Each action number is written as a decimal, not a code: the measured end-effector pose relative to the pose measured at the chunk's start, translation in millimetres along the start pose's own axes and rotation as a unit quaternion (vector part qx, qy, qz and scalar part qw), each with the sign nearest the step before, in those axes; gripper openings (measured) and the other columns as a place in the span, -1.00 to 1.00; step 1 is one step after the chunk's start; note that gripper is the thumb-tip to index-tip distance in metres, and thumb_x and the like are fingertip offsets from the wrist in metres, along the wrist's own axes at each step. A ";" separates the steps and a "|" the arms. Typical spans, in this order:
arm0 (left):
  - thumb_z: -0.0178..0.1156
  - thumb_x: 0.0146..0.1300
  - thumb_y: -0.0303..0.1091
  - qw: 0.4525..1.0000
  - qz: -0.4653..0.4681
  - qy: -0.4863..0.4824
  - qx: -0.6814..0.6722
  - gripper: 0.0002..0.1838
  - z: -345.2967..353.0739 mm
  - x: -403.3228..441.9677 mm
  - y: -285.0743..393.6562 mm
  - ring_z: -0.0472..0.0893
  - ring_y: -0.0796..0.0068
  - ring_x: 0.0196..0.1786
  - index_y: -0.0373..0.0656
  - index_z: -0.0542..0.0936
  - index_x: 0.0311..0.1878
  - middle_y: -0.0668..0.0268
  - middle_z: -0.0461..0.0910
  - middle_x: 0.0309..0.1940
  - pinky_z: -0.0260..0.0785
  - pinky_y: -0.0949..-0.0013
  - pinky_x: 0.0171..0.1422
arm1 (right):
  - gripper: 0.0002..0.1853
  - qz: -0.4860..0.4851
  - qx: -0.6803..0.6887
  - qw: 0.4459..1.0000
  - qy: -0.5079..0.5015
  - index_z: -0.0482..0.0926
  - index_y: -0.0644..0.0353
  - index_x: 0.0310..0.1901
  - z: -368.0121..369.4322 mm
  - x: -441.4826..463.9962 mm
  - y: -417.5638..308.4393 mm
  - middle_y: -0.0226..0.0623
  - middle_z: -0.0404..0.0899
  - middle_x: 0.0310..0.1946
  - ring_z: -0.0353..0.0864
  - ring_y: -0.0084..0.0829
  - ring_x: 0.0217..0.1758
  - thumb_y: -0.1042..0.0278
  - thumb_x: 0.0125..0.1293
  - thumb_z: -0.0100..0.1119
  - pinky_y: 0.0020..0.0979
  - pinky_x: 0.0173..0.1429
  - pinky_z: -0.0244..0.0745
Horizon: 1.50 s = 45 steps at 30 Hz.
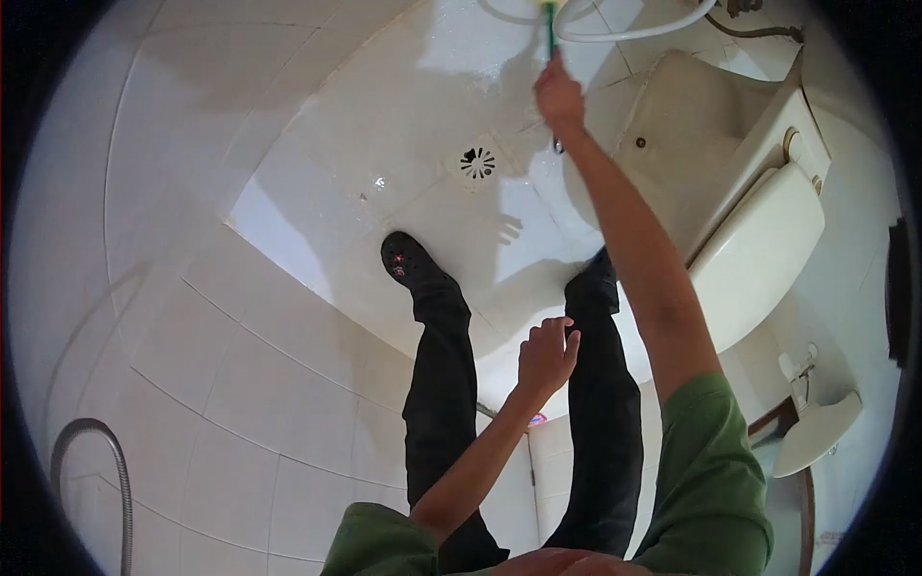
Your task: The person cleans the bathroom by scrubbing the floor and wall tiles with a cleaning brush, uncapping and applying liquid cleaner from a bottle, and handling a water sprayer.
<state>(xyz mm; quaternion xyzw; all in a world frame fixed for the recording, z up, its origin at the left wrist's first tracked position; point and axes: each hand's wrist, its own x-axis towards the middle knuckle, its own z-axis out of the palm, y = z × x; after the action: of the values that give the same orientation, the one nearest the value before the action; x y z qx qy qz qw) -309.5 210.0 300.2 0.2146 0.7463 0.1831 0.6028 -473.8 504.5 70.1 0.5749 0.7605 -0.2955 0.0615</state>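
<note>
My right hand (pixel 559 94) reaches far forward, fingers wrapped round a thin green handle (pixel 550 31). The handle's lower end shows just below my fist, while its far end is cut off by the top edge, where something yellowish barely shows. My left hand (pixel 547 360) hangs in the air between my legs, holding nothing, with relaxed fingers and the thumb apart. Below my right hand lies the pale tiled floor, with a round slotted drain (pixel 477 163) to the left of it.
At right stands a white toilet with its tank (pixel 759 259). A basin-like white fixture (pixel 687 125) lies beyond it. A white hose (pixel 634 36) loops at the top. A metal hose (pixel 120 461) hangs at lower left. My black shoe (pixel 408 257) stands on the wet floor. Tiled wall runs along the left.
</note>
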 end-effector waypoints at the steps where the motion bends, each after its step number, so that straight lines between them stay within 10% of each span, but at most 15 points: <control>1: 0.08 0.47 -0.08 1.000 -0.001 -0.006 0.001 -0.67 -0.6 4.1 2.7 0.60 0.00 -0.01 -0.07 0.48 0.12 0.17 0.58 0.05 0.48 -0.05 0.03 | -0.42 -0.032 -0.071 0.995 -0.064 0.15 -0.24 0.54 4.8 -23.3 -11.9 0.14 0.70 -0.23 0.72 0.19 -0.18 0.15 0.51 -0.20 0.15 -0.01 0.62; 7: 0.07 0.49 -0.06 0.999 0.016 0.049 -0.019 -0.66 -15.1 8.5 5.9 0.60 0.02 -0.02 -0.07 0.48 0.13 0.19 0.58 0.04 0.47 -0.06 0.00 | -0.43 -0.187 -0.293 0.927 -0.140 0.25 -0.17 0.50 -44.1 -23.6 -27.6 0.01 0.73 -0.20 0.77 0.02 -0.15 0.29 0.46 -0.16 0.06 -0.04 0.66; 10: 0.06 0.49 -0.05 0.999 0.014 0.034 -0.012 -0.66 -14.7 5.6 2.4 0.60 0.03 0.00 -0.07 0.48 0.13 0.19 0.58 0.05 0.48 -0.05 0.00 | -0.69 -0.114 -0.293 0.949 -0.032 0.58 0.08 0.07 -67.7 82.5 47.6 -0.01 0.72 -0.14 0.77 -0.02 -0.15 0.24 0.46 -0.10 -0.05 -0.11 0.68; 12: 0.05 0.49 -0.05 0.999 0.018 0.035 -0.028 -0.65 -17.8 1.9 4.8 0.60 0.02 -0.01 -0.08 0.48 0.13 0.18 0.58 0.06 0.48 -0.05 0.02 | -0.67 0.156 -0.077 0.983 -0.057 0.63 0.14 -0.03 -125.5 97.8 23.5 0.04 0.71 -0.13 0.75 0.03 -0.15 0.16 0.50 -0.11 -0.07 -0.11 0.68; 16: 0.03 0.50 -0.04 0.998 0.019 0.032 -0.045 -0.65 -20.2 4.3 6.7 0.59 0.00 -0.01 -0.08 0.49 0.14 0.15 0.57 0.07 0.47 -0.05 0.04 | -0.65 -0.199 -0.228 0.952 -0.035 0.46 0.07 0.20 -28.4 85.3 74.1 0.11 0.69 -0.25 0.73 0.10 -0.26 0.15 0.53 -0.15 0.08 -0.14 0.64; 20: 0.02 0.51 -0.04 0.998 0.019 0.036 -0.037 -0.65 -21.2 6.2 7.0 0.59 -0.01 -0.01 -0.09 0.48 0.13 0.15 0.58 0.07 0.48 -0.05 0.04 | -0.38 -0.141 -0.291 0.924 -0.203 -0.04 -0.25 0.60 -54.0 -10.9 -31.4 0.11 0.69 -0.09 0.72 0.12 -0.04 0.07 0.57 -0.23 0.14 0.11 0.58; 25: 0.03 0.51 -0.05 0.997 0.028 0.053 -0.041 -0.66 -26.5 6.8 3.7 0.59 -0.01 -0.02 -0.08 0.48 0.13 0.15 0.58 0.06 0.48 -0.05 0.03 | -0.52 -0.030 -0.155 0.987 0.023 0.22 -0.36 0.46 -50.9 81.1 82.1 0.09 0.69 -0.17 0.73 0.07 -0.10 0.04 0.55 -0.21 0.08 0.00 0.62; 28: 0.05 0.50 -0.06 0.997 0.024 0.061 -0.041 -0.66 -24.6 5.2 2.9 0.60 0.00 -0.02 -0.07 0.48 0.13 0.17 0.58 0.06 0.48 -0.03 0.01 | -0.55 0.237 0.027 0.970 -0.039 0.29 -0.12 0.39 -94.6 57.3 75.3 0.11 0.66 -0.23 0.71 0.10 -0.15 0.08 0.52 -0.16 -0.01 -0.01 0.63; 34: 0.07 0.49 -0.07 0.998 0.028 0.034 -0.034 -0.68 -14.4 4.6 7.2 0.60 0.03 -0.01 -0.06 0.49 0.12 0.18 0.59 0.04 0.48 -0.03 0.01 | -0.50 0.113 -0.154 0.981 -0.043 0.25 0.28 0.35 -38.7 10.4 135.3 0.09 0.62 -0.06 0.64 0.02 0.09 0.16 0.52 -0.15 -0.06 0.14 0.58; 40: 0.08 0.48 -0.09 0.998 0.010 0.053 -0.030 -0.69 -26.4 3.0 2.6 0.60 0.01 -0.01 -0.07 0.49 0.11 0.17 0.59 0.03 0.47 -0.04 0.04 | -0.70 -0.005 -0.264 0.950 -0.167 0.71 0.21 -0.18 -71.7 189.2 173.1 -0.09 0.70 -0.30 0.71 -0.18 -0.17 0.13 0.28 0.25 -0.06 -0.07 0.65; 43: 0.12 0.44 -0.11 0.997 0.044 0.062 -0.009 -0.67 -16.4 0.9 0.4 0.63 0.04 -0.06 -0.10 0.50 0.11 0.17 0.60 0.02 0.51 -0.01 -0.09 | -0.68 -0.289 -0.373 0.880 0.051 0.71 0.15 -0.11 -3.9 107.5 147.0 -0.02 0.72 -0.32 0.74 -0.03 -0.30 0.09 0.37 0.13 0.05 -0.16 0.64; 45: 0.12 0.45 -0.10 0.997 0.053 0.052 -0.002 -0.66 -10.8 3.3 -0.3 0.63 0.04 -0.04 -0.10 0.50 0.12 0.18 0.60 0.03 0.51 -0.01 -0.06 | -0.49 0.023 -0.154 0.987 -0.031 0.27 -0.23 0.46 19.2 -19.1 64.6 0.18 0.68 -0.31 0.72 0.19 -0.18 -0.06 0.55 -0.23 0.23 -0.09 0.57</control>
<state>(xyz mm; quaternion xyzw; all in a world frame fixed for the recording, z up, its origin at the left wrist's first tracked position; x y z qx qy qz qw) -320.7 211.3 299.5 0.2427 0.7639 0.2268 0.5533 -413.4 489.2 38.2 0.5661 0.7815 -0.1910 0.1799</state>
